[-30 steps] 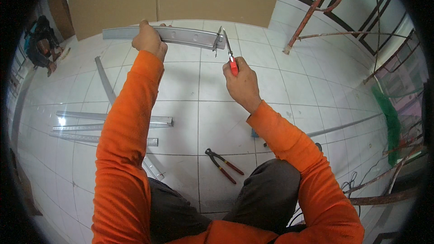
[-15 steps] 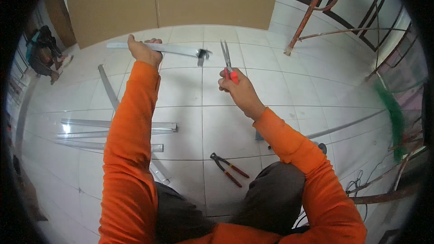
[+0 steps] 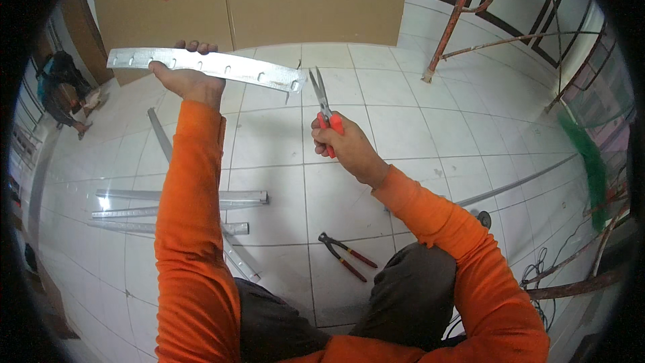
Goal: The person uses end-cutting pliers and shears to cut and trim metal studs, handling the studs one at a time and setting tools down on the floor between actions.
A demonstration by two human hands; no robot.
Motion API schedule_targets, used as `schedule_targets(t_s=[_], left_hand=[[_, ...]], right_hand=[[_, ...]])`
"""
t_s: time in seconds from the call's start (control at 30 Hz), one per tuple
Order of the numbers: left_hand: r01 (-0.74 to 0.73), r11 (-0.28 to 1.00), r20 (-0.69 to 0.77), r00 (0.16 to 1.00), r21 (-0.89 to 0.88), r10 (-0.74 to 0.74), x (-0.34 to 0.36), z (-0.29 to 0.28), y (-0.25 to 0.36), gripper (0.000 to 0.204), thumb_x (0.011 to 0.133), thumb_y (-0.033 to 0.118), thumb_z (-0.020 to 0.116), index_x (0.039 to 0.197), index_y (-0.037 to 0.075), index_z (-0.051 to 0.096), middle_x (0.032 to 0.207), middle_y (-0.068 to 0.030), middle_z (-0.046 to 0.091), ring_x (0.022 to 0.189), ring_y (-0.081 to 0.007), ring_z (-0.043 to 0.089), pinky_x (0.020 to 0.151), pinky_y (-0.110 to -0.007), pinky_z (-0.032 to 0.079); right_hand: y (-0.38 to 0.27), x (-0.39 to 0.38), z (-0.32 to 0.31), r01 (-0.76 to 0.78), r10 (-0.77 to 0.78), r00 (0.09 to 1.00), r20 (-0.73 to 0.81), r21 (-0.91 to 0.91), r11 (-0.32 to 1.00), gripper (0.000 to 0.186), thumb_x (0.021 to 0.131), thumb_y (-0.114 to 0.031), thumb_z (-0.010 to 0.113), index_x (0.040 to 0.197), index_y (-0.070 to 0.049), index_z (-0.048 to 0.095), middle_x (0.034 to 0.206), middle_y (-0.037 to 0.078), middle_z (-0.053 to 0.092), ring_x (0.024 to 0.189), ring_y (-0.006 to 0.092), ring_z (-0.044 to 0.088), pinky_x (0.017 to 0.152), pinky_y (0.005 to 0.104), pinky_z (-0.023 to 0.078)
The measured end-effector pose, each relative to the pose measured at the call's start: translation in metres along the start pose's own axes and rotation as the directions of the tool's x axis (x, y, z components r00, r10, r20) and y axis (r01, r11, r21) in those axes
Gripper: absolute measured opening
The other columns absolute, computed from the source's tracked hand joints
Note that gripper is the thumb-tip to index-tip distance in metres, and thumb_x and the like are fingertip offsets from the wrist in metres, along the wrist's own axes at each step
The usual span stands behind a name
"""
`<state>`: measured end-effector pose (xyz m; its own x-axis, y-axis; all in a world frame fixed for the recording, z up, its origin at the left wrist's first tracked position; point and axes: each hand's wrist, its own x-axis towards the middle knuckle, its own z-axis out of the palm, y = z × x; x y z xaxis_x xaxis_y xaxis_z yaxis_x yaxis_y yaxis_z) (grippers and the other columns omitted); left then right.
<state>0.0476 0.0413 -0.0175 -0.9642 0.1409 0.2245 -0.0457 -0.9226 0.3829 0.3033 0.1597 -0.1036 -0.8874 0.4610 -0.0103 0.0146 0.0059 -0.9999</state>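
Note:
My left hand [image 3: 189, 81] is closed around a silver metal channel [image 3: 235, 72] with a row of slots along its face. It is held up off the floor, and a thin bent strip hangs from its right end. Close to that end, my right hand [image 3: 344, 149] grips tin snips [image 3: 324, 109] by their red handles. The blades point up and stand slightly apart, with a small gap between them and the channel. On the floor in front of my knees lie end-cutting pliers [image 3: 346, 255] with dark red handles.
Several metal channels [image 3: 245, 197] lie on the tiles at left. Large brown boards [image 3: 316, 13] lean at the back. A rusty scaffold frame [image 3: 449, 33], green netting [image 3: 583, 161] and cables [image 3: 537, 272] are at right. Another person [image 3: 64, 91] crouches at far left.
The channel has turned so that its slotted face shows, and it has shifted left. The snips have moved slightly left and down, toward the channel's end.

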Motion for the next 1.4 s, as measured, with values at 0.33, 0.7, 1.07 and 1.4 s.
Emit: schedule_targets(t_s=[0.33,0.7,1.07,1.4], left_hand=[[-0.029,0.999,0.137,0.99,-0.036,0.034,-0.015,0.015,-0.002,0.066,0.097,0.069,0.018,0.097,0.01,0.047,0.08,-0.0072,0.044,0.071,-0.022,0.047,0.067,-0.038,0.045],[-0.064,0.997,0.191,0.979,-0.034,0.069,-0.024,0.035,0.0,0.071,0.093,0.075,0.016,0.091,0.011,0.046,0.068,-0.0067,0.046,0.059,-0.0218,0.045,0.06,-0.039,0.043],[-0.126,0.992,0.22,0.968,-0.004,0.123,-0.039,0.048,-0.011,0.073,0.092,0.077,0.015,0.096,0.01,0.045,0.069,-0.0082,0.047,0.058,-0.023,0.046,0.066,-0.044,0.047],[0.005,0.984,-0.052,0.999,-0.178,-0.015,0.007,0.018,-0.007,0.065,0.098,0.064,0.02,0.105,0.005,0.047,0.081,-0.0086,0.048,0.069,-0.023,0.046,0.074,-0.044,0.05]], right_hand=[[0.001,0.007,-0.002,0.043,-0.058,0.995,-0.084,-0.165,0.985,0.029,0.093,-0.03,0.061,0.096,-0.002,0.058,0.076,0.006,0.057,0.071,0.0141,0.056,0.067,0.0308,0.048],[0.001,0.009,-0.004,0.036,-0.066,0.988,-0.142,-0.207,0.978,0.028,0.092,-0.028,0.062,0.089,-0.001,0.058,0.072,0.007,0.058,0.062,0.0149,0.055,0.062,0.0321,0.047],[-0.006,0.007,-0.011,-0.051,0.052,0.99,-0.13,0.009,0.999,0.028,0.095,-0.028,0.06,0.083,-0.003,0.057,0.066,0.0,0.053,0.057,0.0083,0.049,0.05,0.0267,0.041],[0.015,0.031,-0.042,-0.032,0.015,0.949,-0.314,-0.048,0.998,0.025,0.091,-0.027,0.066,0.094,-0.003,0.059,0.07,0.005,0.056,0.06,0.0143,0.053,0.058,0.0316,0.045]])
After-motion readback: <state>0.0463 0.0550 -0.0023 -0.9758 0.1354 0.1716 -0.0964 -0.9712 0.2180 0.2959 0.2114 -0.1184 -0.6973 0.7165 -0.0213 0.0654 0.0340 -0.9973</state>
